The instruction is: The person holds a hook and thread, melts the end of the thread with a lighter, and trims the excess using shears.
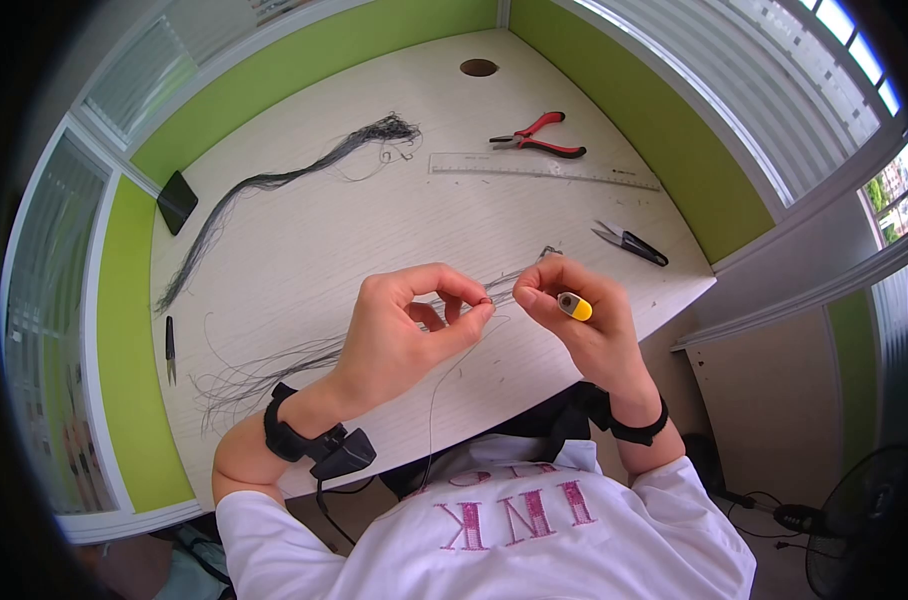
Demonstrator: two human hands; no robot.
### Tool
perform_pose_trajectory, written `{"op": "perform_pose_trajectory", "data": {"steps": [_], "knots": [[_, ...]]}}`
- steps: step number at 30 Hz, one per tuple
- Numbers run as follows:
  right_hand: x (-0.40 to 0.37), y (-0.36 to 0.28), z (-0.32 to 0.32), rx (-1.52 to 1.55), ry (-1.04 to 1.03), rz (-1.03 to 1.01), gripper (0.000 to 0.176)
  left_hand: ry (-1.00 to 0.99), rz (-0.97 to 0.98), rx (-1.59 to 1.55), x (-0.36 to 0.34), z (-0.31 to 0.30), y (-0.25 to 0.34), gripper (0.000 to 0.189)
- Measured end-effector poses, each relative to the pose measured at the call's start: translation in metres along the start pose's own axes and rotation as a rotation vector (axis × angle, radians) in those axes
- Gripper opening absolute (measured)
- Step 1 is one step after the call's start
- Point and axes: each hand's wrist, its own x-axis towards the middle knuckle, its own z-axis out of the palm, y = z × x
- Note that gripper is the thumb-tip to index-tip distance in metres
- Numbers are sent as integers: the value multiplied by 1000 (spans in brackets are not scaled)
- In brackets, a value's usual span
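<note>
My left hand (414, 318) is closed in a pinch, thumb and forefinger tips together at a thin dark thread (432, 412) that trails down past the table edge. Just to the right, my right hand (586, 305) is also closed, with a small tool with a yellow handle (575, 306) tucked in its fingers; its working end is hidden. Its thumb and forefinger meet close to my left fingertips, but what lies between them is too small to make out. Beneath both hands runs a bundle of loose dark threads (264, 377), fanning out to the left.
A longer dark thread bundle (274, 181) lies at the back left. Red-handled pliers (544, 137) rest by a clear ruler (534, 168). Black thread snips (634, 243) lie right, another small pair (170, 350) left. A black phone-like slab (177, 203) leans against the green partition (139, 255).
</note>
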Motion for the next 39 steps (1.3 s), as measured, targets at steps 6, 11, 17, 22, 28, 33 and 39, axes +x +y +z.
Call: {"op": "perform_pose_trajectory", "data": {"steps": [6,11,17,22,28,33,39], "knots": [[2,-8,3,-148,-39,-116,9,-9,4,0,0,0,0,6],[3,-4,3,-120,-44,-105,6,-29,-1,-64,0,1,-2,7],[3,-5,3,-132,-61,-83,6,22,61,-115,1,3,-8,8],[0,3,3,-74,-42,-69,7,33,79,-76,1,4,-6,8],[-1,18,-16,-325,169,-62,17,27,34,-21,1,1,-3,6],[-14,46,-44,-718,411,-77,26,51,59,-13,2,1,-5,6],[-24,52,-54,-1148,489,-177,25,74,190,-56,5,6,-13,3]]}}
